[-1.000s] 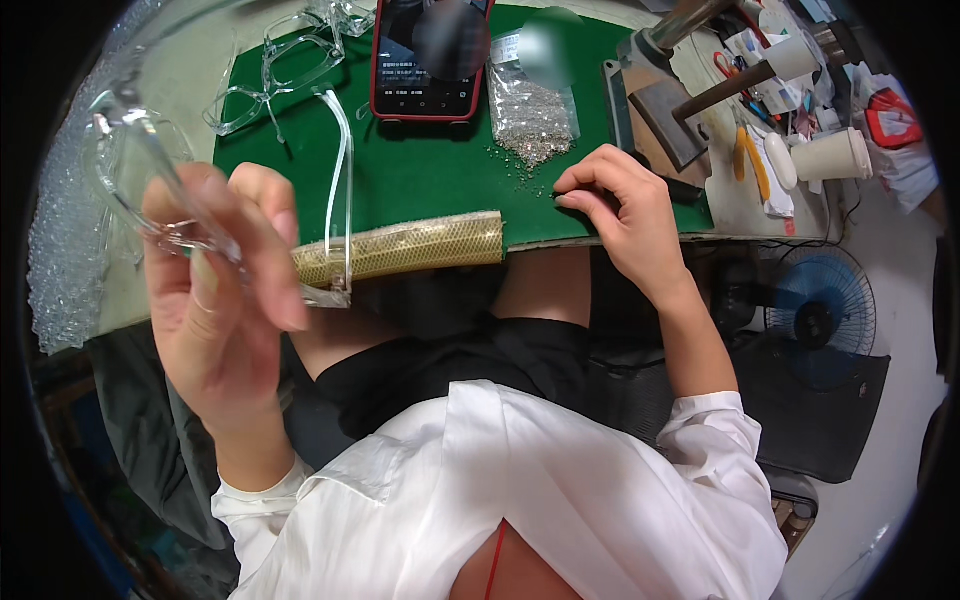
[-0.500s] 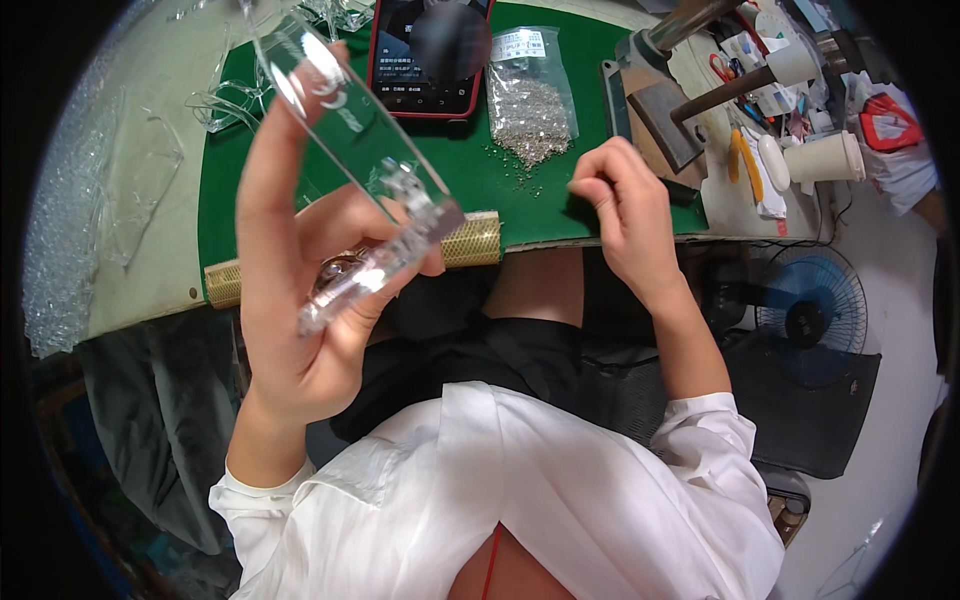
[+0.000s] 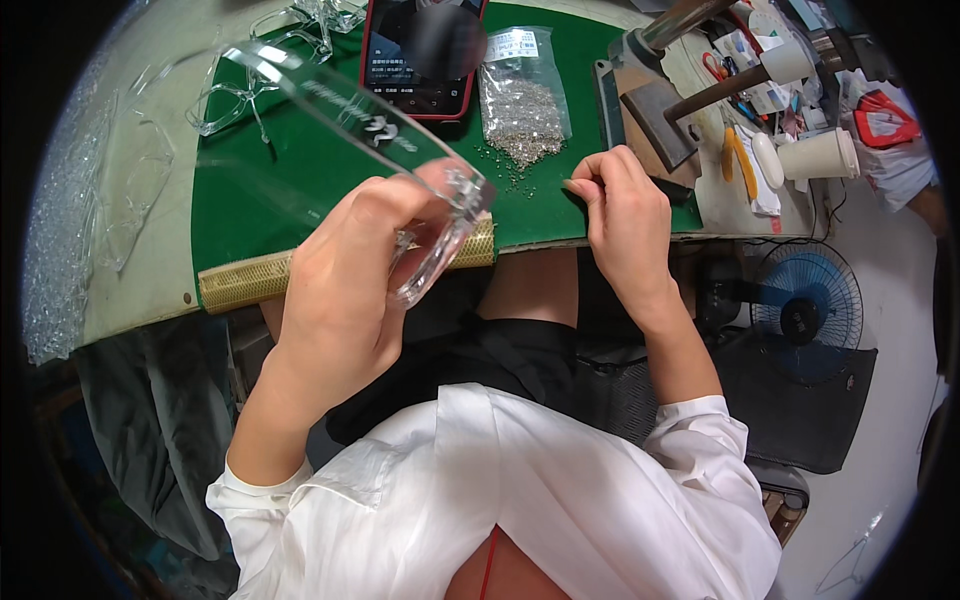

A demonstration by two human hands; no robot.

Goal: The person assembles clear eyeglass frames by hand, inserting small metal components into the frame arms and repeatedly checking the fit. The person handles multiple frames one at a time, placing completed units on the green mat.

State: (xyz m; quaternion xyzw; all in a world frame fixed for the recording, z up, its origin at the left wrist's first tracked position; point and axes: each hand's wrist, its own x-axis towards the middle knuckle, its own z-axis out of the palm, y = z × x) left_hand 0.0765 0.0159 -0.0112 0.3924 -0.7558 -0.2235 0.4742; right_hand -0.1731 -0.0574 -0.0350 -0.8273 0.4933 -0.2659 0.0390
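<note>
In my left hand (image 3: 335, 275) is a clear plastic glasses frame (image 3: 345, 120), raised above the near edge of the green mat (image 3: 245, 195). The fingers are closed around its hinge end, and one wide temple slants away to the upper left. My right hand (image 3: 632, 220) hovers low over the mat's right part, thumb and forefinger pressed together; whatever the pinch may hold is too small to see. Just left of that hand, tiny glittering stones (image 3: 515, 180) lie scattered at the mouth of a clear bag (image 3: 525, 95) full of them.
More clear glasses frames (image 3: 240, 105) lie at the far left, beside a heap of clear plastic pieces (image 3: 60, 250). A phone (image 3: 420, 70) sits at the back. A metal hand press (image 3: 665, 120) stands right, near yellow-handled pliers (image 3: 742, 160). Gold mesh (image 3: 240, 285) lines the front edge.
My left hand has turned over, now showing its back, and the glasses frame has swung round with it. My right hand has shifted only slightly, still pinched.
</note>
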